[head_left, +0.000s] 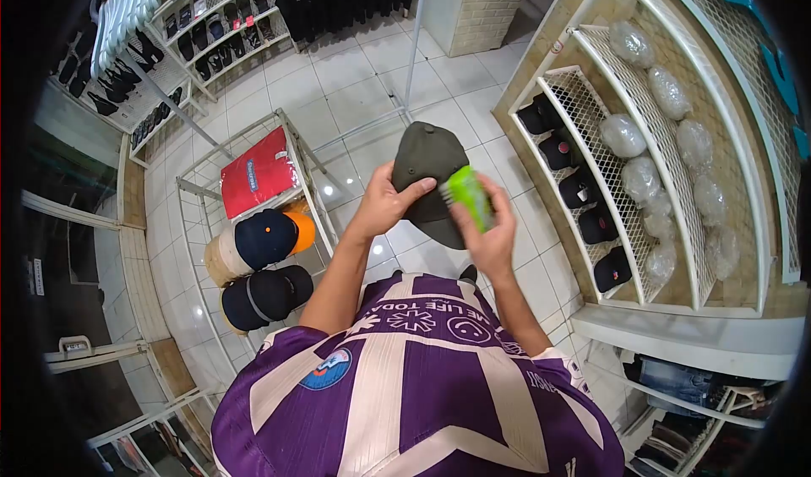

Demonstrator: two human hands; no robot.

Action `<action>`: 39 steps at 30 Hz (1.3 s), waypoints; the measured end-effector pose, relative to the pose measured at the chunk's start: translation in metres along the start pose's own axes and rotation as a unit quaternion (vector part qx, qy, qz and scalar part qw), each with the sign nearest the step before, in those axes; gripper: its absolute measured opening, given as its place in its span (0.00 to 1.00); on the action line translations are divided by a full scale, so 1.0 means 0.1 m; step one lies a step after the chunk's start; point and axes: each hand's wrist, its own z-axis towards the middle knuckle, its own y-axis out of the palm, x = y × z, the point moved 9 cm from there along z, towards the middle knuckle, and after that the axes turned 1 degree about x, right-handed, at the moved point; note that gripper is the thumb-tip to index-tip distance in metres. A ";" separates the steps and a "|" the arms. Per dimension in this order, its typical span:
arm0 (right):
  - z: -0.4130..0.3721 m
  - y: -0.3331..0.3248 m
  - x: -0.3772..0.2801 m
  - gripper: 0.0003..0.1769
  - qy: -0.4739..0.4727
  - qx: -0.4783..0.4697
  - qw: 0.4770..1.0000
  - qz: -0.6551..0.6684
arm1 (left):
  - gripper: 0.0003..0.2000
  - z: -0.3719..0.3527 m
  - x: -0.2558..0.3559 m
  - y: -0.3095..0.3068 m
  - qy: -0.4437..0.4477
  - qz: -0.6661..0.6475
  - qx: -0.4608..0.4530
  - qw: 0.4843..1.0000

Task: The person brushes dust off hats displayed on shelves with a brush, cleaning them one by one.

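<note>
Olive cap (428, 158) points lengthwise, brim (439, 226) toward wearer (384, 392).

Through my remote view I count two hands, one left hand (380, 205) and one right hand (494, 230). I see one olive cap (429, 160) and one green item (469, 196). The low rack (193, 188) gives me one red packaged garment (260, 171) and at least three caps (269, 237), overlapping too much for an exact total. On the right-hand shelves (623, 215) I make out five dark caps (578, 188) and roughly nine clear-wrapped bundles (623, 135).
</note>
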 end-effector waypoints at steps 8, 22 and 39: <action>0.41 -0.20 0.23 0.34 0.003 0.095 0.995 -0.044 | 0.20 -0.11 0.00 0.03 -0.012 -0.040 -0.056 0.998; 0.50 0.04 -0.10 0.31 -0.086 -0.050 0.994 -0.050 | 0.18 -0.18 -0.18 0.19 -0.118 -0.020 -0.122 0.985; 0.32 0.08 -0.05 0.36 -0.132 0.069 0.985 -0.091 | 0.16 0.01 -0.41 -0.04 -0.070 -0.197 0.047 0.977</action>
